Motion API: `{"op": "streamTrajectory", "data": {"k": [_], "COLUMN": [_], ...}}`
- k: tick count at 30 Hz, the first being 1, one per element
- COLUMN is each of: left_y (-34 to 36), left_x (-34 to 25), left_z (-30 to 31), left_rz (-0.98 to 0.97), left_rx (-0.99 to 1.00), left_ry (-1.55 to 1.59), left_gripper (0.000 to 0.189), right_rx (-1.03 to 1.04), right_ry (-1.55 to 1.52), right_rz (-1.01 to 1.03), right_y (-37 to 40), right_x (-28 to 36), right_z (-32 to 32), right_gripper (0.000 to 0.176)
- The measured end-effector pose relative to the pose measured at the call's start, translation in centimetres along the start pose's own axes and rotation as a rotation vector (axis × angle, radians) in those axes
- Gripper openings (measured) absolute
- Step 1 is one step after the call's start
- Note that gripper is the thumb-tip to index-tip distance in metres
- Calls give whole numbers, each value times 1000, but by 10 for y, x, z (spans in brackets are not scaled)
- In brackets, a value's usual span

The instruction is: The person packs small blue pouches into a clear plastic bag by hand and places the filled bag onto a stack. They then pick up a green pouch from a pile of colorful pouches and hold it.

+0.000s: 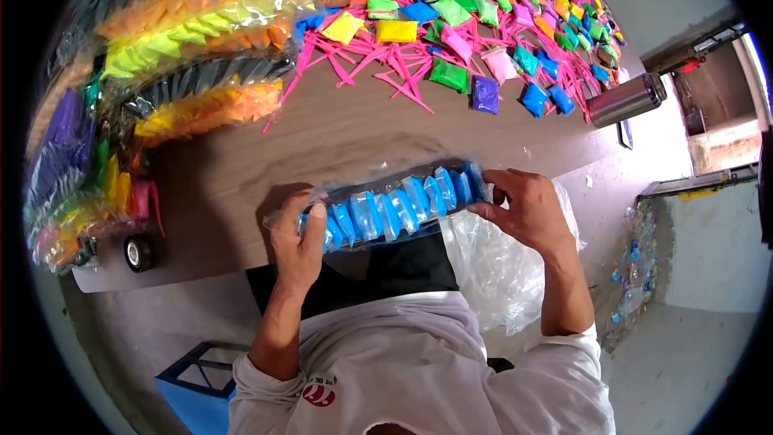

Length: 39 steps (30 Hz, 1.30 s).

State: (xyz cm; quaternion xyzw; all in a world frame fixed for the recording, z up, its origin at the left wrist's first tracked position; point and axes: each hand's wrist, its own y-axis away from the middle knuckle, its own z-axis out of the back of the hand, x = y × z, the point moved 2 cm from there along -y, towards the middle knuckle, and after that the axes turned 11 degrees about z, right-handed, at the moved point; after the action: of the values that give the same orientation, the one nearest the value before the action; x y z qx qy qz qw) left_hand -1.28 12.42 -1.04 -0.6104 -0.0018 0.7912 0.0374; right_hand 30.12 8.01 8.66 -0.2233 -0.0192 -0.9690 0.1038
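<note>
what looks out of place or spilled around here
The clear and blue scraps strewn on the floor at the right look like litter, since they lie loose, away from the table. The row of blue packets looks orderly.

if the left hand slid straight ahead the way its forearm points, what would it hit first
Leaving aside the bag of blue packets it grips, the left hand would probably cross the tabletop and meet the pink sticks; its height is unclear, so it might pass above them.
</note>
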Motion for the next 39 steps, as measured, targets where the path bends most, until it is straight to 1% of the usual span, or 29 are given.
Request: {"op": "streamTrajectory", "data": {"k": [1, 2, 3, 4, 6, 7, 8, 10, 11, 14, 16, 18, 20, 21, 23, 24, 25, 26, 28, 29, 30, 32, 33, 35, 36, 38, 39], "left_y": [1, 1, 1, 0, -5, -9, -12, -18, -21, -26, -30, -34, -36, -39, -44, -47, -49, -53, -63, -67, -69, -72, -72, -69, -68, -65, -66], "left_x": [-1, -1, -1, -1, -3, -3, -5, -6, -4, -8, -8, -8, -10, -10, -11, -13, -15, -17, -10, -8, -9, -13, -16, -29, -33, -46, -48], "left_z": [1, 2, 2, 2, 5, 7, 10, 17, 18, 17, 17, 20, 23, 25, 28, 28, 28, 30, 39, 43, 44, 52, 54, 54, 47, 21, 14], "left_rz": [5, 8, 42, 74, 96, 120, 121, 230, 224, 240, 253, 264, 275, 272, 184, 184, 190, 195, 210, 225, 222, 165, 163, 2, 3, -167, -170], "left_rx": [6, 6, 13, 20, 55, 87, 86, 150, 163, 179, 186, 186, 221, 212, 158, 150, 131, 113, 75, 45, 42, -135, -135, -122, -124, -143, -144], "left_ry": [-9, -14, -1, 12, 22, 36, 31, -61, -78, -18, -1, 18, -34, -38, -15, -21, -13, -5, -70, -125, -129, -39, -44, -114, -117, -348, -348], "left_gripper": [24, 24, 25, 25, 26, 27, 27, 37, 38, 39, 39, 40, 40, 40, 37, 37, 38, 38, 34, 31, 31, 30, 30, 29, 29, 28, 28], "right_rx": [4, -47, -98, -100, -199, -164, -165, -245, -208, -176, -217, -260, -226, -241, -216, -188, -178, -183, -68, -71, -76, 20, 17, 107, 107, 122, 119], "right_ry": [-7, -73, -137, -142, 10, 28, 23, 193, 166, 156, 194, 234, 195, 204, 213, 224, 197, 190, 143, 69, 67, -121, -125, -197, -200, -214, -213], "right_rz": [1, -6, -14, -14, 290, 268, 269, 419, 487, 567, 600, 638, 643, 673, 697, 714, 717, 724, 722, 719, 722, 679, 680, 603, 606, 597, 599], "right_y": [2, 6, 8, 11, 16, 20, 23, 27, 27, 17, 5, -8, -19, -25, -36, -42, -49, -56, -71, -80, -86, -96, -99, -104, -104, -104, -105], "right_x": [3, 8, 10, 7, 5, 4, 6, 18, 25, 41, 25, 16, 14, 16, 14, 13, 13, 11, 4, 2, -1, -8, -8, -9, -11, -14, -13], "right_z": [1, 6, 9, 7, 5, 3, 0, -9, -20, -45, -58, -58, -51, -46, -41, -40, -37, -36, -34, -34, -35, -39, -38, -37, -37, -38, -38], "right_gripper": [44, 46, 49, 49, 55, 60, 60, 64, 65, 54, 51, 47, 44, 41, 42, 44, 35, 35, 26, 20, 20, 14, 14, 10, 10, 11, 11]}}
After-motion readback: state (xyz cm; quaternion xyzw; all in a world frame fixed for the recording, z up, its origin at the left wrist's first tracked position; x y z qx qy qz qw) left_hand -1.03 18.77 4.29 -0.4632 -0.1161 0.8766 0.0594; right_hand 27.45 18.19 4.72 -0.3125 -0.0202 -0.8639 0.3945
